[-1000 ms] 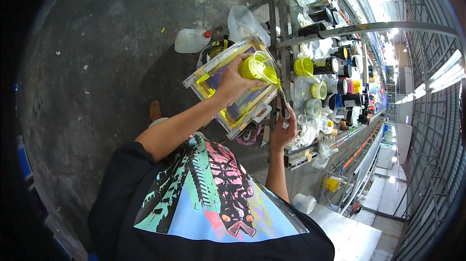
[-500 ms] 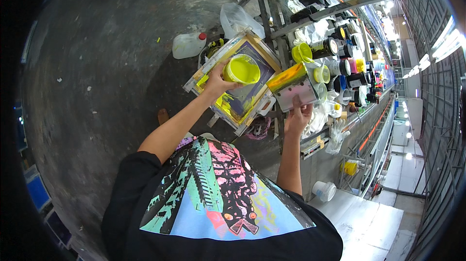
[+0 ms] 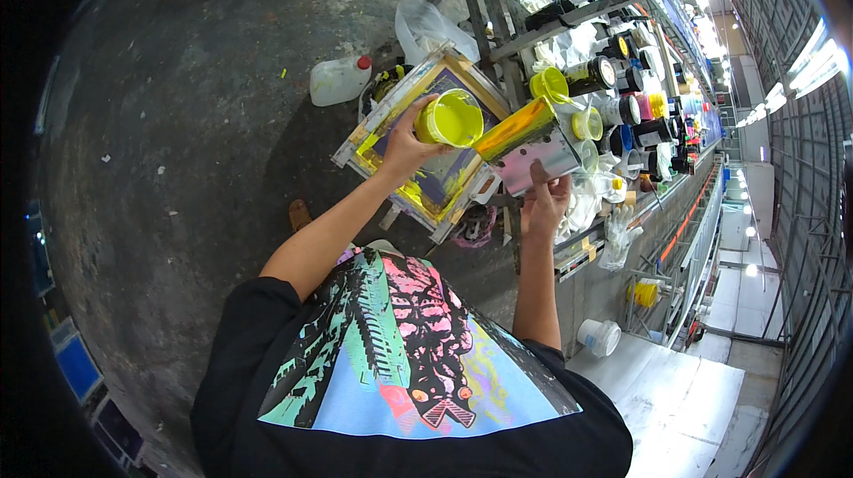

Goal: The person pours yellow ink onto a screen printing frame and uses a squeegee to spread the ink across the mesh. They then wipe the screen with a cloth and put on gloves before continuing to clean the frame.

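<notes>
My left hand (image 3: 412,142) is closed round a clear plastic tub (image 3: 451,119) of bright yellow-green ink, tilted toward the right. In my right hand (image 3: 545,200) is a flat squeegee plate (image 3: 530,151), pinkish-grey with black spots and a yellow-orange smear along its upper edge. The plate's left corner comes close to the tub's rim; I cannot tell whether they touch. Below both hands lies a wooden-framed printing screen (image 3: 450,67), its purple mesh streaked with yellow ink.
A long bench on the right carries several ink tubs (image 3: 588,76) and white cloths. Behind the screen are a plastic jug (image 3: 340,82) with a red cap and a clear bag (image 3: 433,29). A white bucket (image 3: 599,337) lies on its side at lower right.
The tub has tilted more to the right and moved slightly that way. The squeegee plate has come left, with its smeared edge nearer the tub's rim.
</notes>
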`<state>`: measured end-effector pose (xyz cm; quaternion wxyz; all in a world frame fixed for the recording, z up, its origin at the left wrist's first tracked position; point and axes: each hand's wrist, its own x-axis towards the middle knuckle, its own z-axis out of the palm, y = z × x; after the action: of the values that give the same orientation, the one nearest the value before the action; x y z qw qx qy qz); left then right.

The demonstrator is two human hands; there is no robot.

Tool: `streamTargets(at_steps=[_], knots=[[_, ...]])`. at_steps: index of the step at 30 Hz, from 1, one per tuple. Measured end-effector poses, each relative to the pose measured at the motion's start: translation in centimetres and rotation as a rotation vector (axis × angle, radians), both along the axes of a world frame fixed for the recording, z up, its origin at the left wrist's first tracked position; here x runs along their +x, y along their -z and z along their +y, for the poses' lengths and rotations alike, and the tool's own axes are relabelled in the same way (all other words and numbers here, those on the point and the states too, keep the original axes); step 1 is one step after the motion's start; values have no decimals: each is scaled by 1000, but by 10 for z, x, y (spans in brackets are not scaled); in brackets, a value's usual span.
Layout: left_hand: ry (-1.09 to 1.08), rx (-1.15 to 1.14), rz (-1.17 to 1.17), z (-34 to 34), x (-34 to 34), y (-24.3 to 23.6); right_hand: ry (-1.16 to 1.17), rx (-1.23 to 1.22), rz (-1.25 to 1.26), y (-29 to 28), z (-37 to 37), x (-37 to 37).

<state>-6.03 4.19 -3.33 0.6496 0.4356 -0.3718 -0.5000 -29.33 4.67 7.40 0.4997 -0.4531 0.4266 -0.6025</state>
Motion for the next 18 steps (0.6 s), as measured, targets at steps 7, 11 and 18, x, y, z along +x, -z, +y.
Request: streamTargets(at_steps=[7, 11, 18], knots=[[-75, -39, -138, 6, 0, -2, 7, -2, 45, 0, -1, 1], [-117, -32, -225, 9, -2, -11, 4, 14, 45, 7, 0, 0], [-152, -97, -194, -9, -5, -40, -14, -6, 136, 31, -4, -7]])
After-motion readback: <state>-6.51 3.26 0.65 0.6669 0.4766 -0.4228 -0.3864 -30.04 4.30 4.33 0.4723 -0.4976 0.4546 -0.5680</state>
